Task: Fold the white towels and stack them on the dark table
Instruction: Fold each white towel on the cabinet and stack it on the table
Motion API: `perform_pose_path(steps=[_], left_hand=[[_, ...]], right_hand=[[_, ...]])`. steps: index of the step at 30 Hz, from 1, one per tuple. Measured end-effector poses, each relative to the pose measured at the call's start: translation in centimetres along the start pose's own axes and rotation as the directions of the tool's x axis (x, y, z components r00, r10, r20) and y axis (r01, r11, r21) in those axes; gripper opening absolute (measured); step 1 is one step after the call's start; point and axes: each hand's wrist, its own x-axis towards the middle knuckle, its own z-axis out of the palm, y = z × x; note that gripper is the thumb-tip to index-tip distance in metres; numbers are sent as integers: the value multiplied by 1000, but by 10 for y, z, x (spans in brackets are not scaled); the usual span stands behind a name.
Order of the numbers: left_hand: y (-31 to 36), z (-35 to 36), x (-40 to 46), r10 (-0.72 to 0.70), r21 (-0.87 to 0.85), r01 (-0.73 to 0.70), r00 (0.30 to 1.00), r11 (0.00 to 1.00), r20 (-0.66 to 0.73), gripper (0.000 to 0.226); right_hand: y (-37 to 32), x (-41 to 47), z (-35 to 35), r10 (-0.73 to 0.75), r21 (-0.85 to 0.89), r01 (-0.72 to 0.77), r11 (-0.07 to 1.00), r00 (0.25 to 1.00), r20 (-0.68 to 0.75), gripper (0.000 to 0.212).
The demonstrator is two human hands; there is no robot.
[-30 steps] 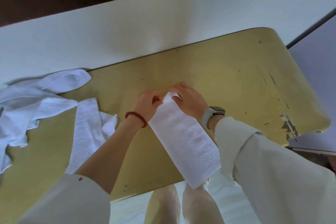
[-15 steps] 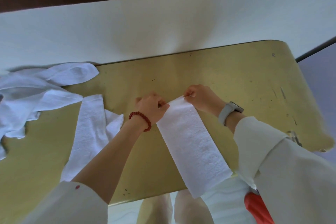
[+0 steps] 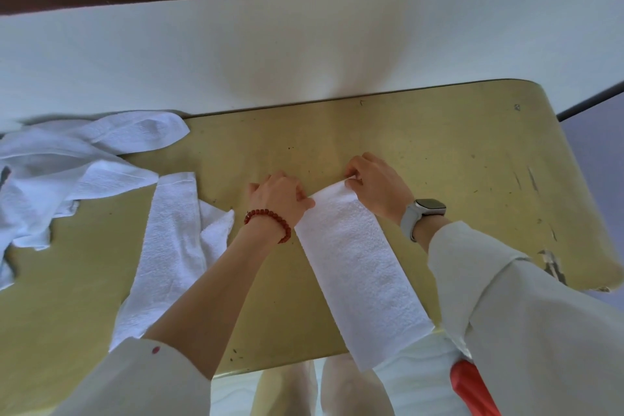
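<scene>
Both hands on the far end of the folded towel [image 3: 358, 267]: left hand [image 3: 278, 199] pinches its left corner, right hand [image 3: 374, 189] its right, keeping the edges aligned for the next fold. Strip runs toward me, near end hanging over the table [image 3: 439, 152] edge. Unfolded towels [image 3: 77, 165] piled far left, one loose towel [image 3: 169, 246] just left of my forearm, clear of the fold area. No stack visible.

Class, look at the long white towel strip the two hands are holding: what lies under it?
Under the towel strip lies the yellowish table; its near end hangs past the table's edge. The left hand and right hand pinch its far corners. Anything beneath the strip is covered.
</scene>
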Motion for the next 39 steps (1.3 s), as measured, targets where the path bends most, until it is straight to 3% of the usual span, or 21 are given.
perform_pose_path(steps=[8,16,20,25,32,39], left_hand=[[-9,9,-18,125,-44,-126,992,991,-27,15],[0,9,-18,-6,18,6,1000,1000,-29,22],[-1,14,-23,41,-1,-41,996,999,-76,21],[-6,24,-30,93,18,-91,979,996,-181,22],[-7,31,-34,138,35,-134,955,990,-264,22],[-14,19,-36,286,21,-286,951,958,-115,13]], right_hand=[[3,-6,0,-146,-75,150,986,988,52,9],[-12,4,-6,12,-125,13,992,981,195,8],[-15,-2,-1,110,-119,-93,988,983,144,8],[-21,-11,7,130,-197,-126,972,991,7,10],[-18,-11,2,104,-60,-95,994,982,156,7],[-10,-37,-18,5,72,-17,997,988,154,13]])
